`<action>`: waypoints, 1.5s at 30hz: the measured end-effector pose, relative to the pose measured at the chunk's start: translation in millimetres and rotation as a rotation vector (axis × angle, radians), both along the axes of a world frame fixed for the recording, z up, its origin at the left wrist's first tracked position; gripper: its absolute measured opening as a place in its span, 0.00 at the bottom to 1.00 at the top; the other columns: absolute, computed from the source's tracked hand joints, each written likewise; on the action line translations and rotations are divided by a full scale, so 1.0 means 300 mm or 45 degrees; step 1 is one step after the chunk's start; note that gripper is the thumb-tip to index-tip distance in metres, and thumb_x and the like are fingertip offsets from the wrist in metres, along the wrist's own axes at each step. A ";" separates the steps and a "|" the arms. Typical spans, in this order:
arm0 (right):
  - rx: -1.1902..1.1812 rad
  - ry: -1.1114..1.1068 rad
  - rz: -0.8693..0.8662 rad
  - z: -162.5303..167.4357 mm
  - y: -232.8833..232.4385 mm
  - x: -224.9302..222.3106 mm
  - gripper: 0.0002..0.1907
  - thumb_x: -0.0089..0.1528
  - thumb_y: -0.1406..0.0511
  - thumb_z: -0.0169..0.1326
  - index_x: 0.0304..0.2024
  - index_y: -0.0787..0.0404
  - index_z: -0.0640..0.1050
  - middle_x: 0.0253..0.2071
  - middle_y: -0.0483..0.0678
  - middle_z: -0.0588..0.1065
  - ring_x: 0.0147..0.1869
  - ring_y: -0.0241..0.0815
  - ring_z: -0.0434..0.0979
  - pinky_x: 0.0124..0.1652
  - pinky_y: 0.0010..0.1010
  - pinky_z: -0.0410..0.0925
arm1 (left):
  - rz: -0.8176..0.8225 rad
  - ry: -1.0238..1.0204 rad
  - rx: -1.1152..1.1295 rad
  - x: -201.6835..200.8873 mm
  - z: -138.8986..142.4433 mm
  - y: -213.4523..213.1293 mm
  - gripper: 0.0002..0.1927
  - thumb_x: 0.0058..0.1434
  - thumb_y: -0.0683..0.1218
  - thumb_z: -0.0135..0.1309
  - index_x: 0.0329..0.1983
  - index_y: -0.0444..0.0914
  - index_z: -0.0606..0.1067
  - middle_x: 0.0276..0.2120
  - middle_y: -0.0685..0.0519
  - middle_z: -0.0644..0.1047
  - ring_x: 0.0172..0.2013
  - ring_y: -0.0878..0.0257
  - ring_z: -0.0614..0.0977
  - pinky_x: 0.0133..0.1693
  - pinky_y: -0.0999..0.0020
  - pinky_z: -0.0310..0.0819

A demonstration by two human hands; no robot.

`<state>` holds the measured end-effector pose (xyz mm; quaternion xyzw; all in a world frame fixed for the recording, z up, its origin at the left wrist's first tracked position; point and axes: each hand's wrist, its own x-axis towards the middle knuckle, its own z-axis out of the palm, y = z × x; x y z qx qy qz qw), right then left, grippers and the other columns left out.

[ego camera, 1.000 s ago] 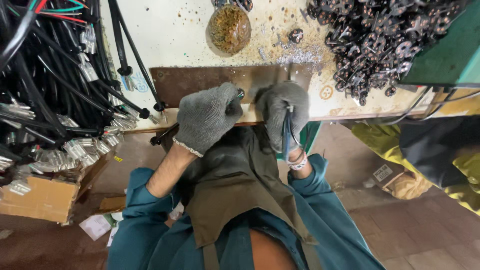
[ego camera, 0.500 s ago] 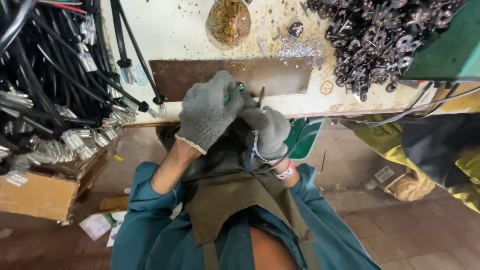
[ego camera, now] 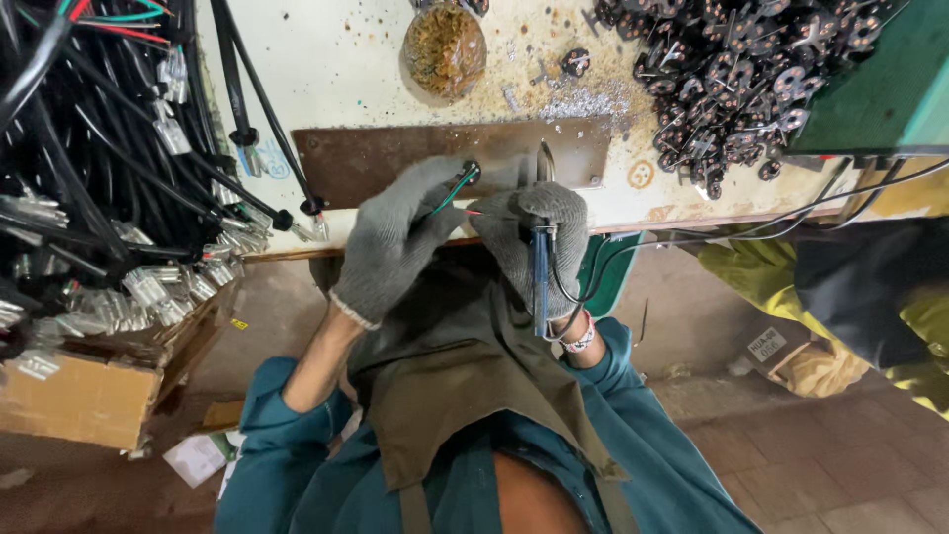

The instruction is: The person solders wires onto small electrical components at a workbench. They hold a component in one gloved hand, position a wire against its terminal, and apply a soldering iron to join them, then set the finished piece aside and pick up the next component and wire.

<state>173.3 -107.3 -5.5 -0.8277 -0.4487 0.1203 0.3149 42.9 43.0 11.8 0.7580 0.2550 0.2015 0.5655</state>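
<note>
Thin green and red wires [ego camera: 457, 190] run between the two gloved hands at the near edge of the worktop [ego camera: 326, 69], just over a rusty brown metal plate [ego camera: 395, 158]. They look light, limp and easily kinked, so the sound place to pinch them seems to be close to their ends, on the insulation. The left hand [ego camera: 395, 242] is closed around the wires near a small black ring. The right hand [ego camera: 534, 247] is clenched around a blue-handled tool [ego camera: 541, 282] whose metal tip points up toward the plate, with a black cable [ego camera: 633, 247] looping off its wrist. A pile of black metal parts [ego camera: 732, 69] lies at the far right, a bundle of black cables [ego camera: 99, 158] to the left.
</note>
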 end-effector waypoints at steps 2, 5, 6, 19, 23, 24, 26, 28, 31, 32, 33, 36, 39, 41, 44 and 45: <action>-0.102 0.038 0.018 -0.005 -0.004 0.001 0.13 0.50 0.63 0.75 0.32 0.55 0.81 0.28 0.48 0.75 0.35 0.51 0.74 0.39 0.41 0.66 | -0.079 -0.062 0.131 -0.029 -0.006 0.006 0.14 0.60 0.36 0.57 0.49 0.30 0.75 0.42 0.38 0.78 0.42 0.42 0.80 0.43 0.55 0.75; 0.189 0.064 -0.030 -0.020 -0.022 -0.026 0.18 0.52 0.67 0.70 0.40 0.61 0.77 0.39 0.51 0.76 0.44 0.52 0.76 0.48 0.41 0.69 | -0.122 0.034 -0.064 -0.057 -0.028 0.000 0.08 0.65 0.36 0.58 0.47 0.33 0.78 0.42 0.43 0.79 0.41 0.47 0.82 0.43 0.61 0.76; 0.239 0.422 -0.167 -0.027 -0.028 -0.036 0.16 0.53 0.69 0.68 0.42 0.61 0.77 0.40 0.49 0.77 0.44 0.47 0.77 0.47 0.38 0.71 | -0.128 0.012 -0.107 -0.060 -0.037 -0.007 0.08 0.65 0.37 0.59 0.46 0.33 0.77 0.41 0.43 0.79 0.41 0.48 0.82 0.43 0.62 0.76; 0.351 0.520 -0.333 -0.054 -0.026 -0.061 0.31 0.57 0.76 0.68 0.55 0.61 0.65 0.43 0.47 0.77 0.46 0.38 0.77 0.51 0.34 0.71 | 0.179 0.064 -0.607 -0.023 -0.121 -0.134 0.06 0.66 0.40 0.59 0.44 0.32 0.81 0.36 0.53 0.83 0.36 0.69 0.80 0.41 0.73 0.76; 0.501 -0.132 -0.234 -0.013 0.005 -0.016 0.31 0.52 0.74 0.69 0.51 0.62 0.64 0.44 0.53 0.69 0.46 0.46 0.73 0.52 0.41 0.69 | 0.253 0.007 -0.139 0.009 -0.031 -0.068 0.04 0.66 0.40 0.58 0.40 0.33 0.78 0.36 0.51 0.79 0.37 0.62 0.81 0.43 0.68 0.76; 0.366 -0.016 -0.262 0.000 0.006 0.002 0.26 0.53 0.74 0.69 0.49 0.59 0.70 0.43 0.52 0.74 0.45 0.44 0.76 0.50 0.39 0.70 | 0.286 0.043 0.083 0.016 -0.008 -0.036 0.03 0.66 0.41 0.58 0.39 0.36 0.77 0.36 0.51 0.79 0.36 0.61 0.81 0.42 0.67 0.76; 0.079 0.229 -0.313 0.022 0.003 0.029 0.18 0.55 0.75 0.69 0.44 0.55 0.80 0.42 0.50 0.84 0.41 0.39 0.82 0.46 0.34 0.72 | 0.425 0.172 0.391 0.045 0.020 0.031 0.04 0.67 0.42 0.60 0.39 0.38 0.77 0.33 0.51 0.77 0.31 0.61 0.78 0.32 0.68 0.73; 0.424 0.648 -0.515 0.020 0.006 0.039 0.23 0.56 0.71 0.66 0.48 0.53 0.69 0.43 0.46 0.83 0.45 0.39 0.83 0.52 0.36 0.72 | 0.501 0.209 0.491 0.068 0.029 0.086 0.06 0.70 0.41 0.62 0.43 0.38 0.75 0.33 0.49 0.74 0.29 0.61 0.78 0.29 0.67 0.73; 0.390 0.348 -0.352 -0.003 0.000 0.045 0.22 0.59 0.73 0.65 0.48 0.57 0.67 0.43 0.48 0.82 0.51 0.42 0.78 0.65 0.40 0.63 | 0.398 0.140 0.574 0.095 0.007 0.139 0.08 0.73 0.39 0.60 0.47 0.39 0.72 0.41 0.47 0.72 0.36 0.55 0.81 0.39 0.61 0.78; 0.276 0.099 -0.223 -0.013 -0.004 0.047 0.20 0.61 0.76 0.65 0.47 0.59 0.69 0.43 0.50 0.82 0.54 0.44 0.74 0.70 0.41 0.58 | 0.363 0.205 0.625 0.106 -0.004 0.147 0.08 0.72 0.39 0.61 0.45 0.40 0.72 0.42 0.47 0.72 0.37 0.53 0.81 0.39 0.60 0.77; 0.251 0.044 -0.220 -0.024 -0.007 0.044 0.20 0.60 0.76 0.65 0.47 0.58 0.69 0.43 0.50 0.82 0.53 0.45 0.74 0.71 0.42 0.58 | 0.325 0.275 0.672 0.116 -0.013 0.155 0.08 0.70 0.40 0.62 0.44 0.41 0.72 0.43 0.47 0.72 0.37 0.51 0.81 0.39 0.59 0.77; 0.281 0.020 -0.265 -0.053 -0.021 0.038 0.23 0.59 0.74 0.67 0.49 0.57 0.68 0.44 0.50 0.81 0.55 0.46 0.73 0.71 0.42 0.59 | 0.255 0.232 0.779 0.150 -0.015 0.172 0.09 0.68 0.38 0.59 0.45 0.39 0.71 0.44 0.46 0.70 0.39 0.48 0.81 0.41 0.58 0.77; 0.438 0.162 -0.304 -0.068 -0.036 0.038 0.27 0.62 0.73 0.66 0.52 0.58 0.62 0.47 0.50 0.80 0.56 0.44 0.73 0.66 0.40 0.60 | 0.230 0.341 0.663 0.167 0.044 0.176 0.10 0.72 0.39 0.63 0.44 0.40 0.71 0.42 0.48 0.71 0.37 0.52 0.81 0.39 0.60 0.77; 0.405 0.084 -0.213 -0.067 -0.046 0.039 0.26 0.61 0.75 0.65 0.51 0.59 0.62 0.46 0.51 0.82 0.56 0.47 0.73 0.66 0.42 0.58 | 0.289 0.217 0.555 0.148 0.106 0.160 0.09 0.70 0.38 0.61 0.44 0.38 0.71 0.41 0.46 0.73 0.35 0.55 0.82 0.35 0.64 0.76; 0.328 0.231 -0.209 -0.066 -0.047 0.036 0.22 0.64 0.78 0.60 0.51 0.56 0.65 0.47 0.51 0.84 0.48 0.44 0.83 0.61 0.36 0.66 | 0.286 0.278 0.357 0.065 0.183 0.109 0.07 0.70 0.37 0.61 0.46 0.37 0.73 0.39 0.47 0.74 0.34 0.57 0.80 0.34 0.65 0.73; 0.439 0.297 -0.218 -0.070 -0.040 0.030 0.20 0.65 0.77 0.59 0.51 0.57 0.65 0.47 0.49 0.81 0.48 0.44 0.84 0.65 0.39 0.63 | 0.271 0.333 0.287 0.033 0.185 0.098 0.07 0.71 0.37 0.62 0.46 0.37 0.75 0.39 0.47 0.75 0.34 0.57 0.79 0.35 0.65 0.72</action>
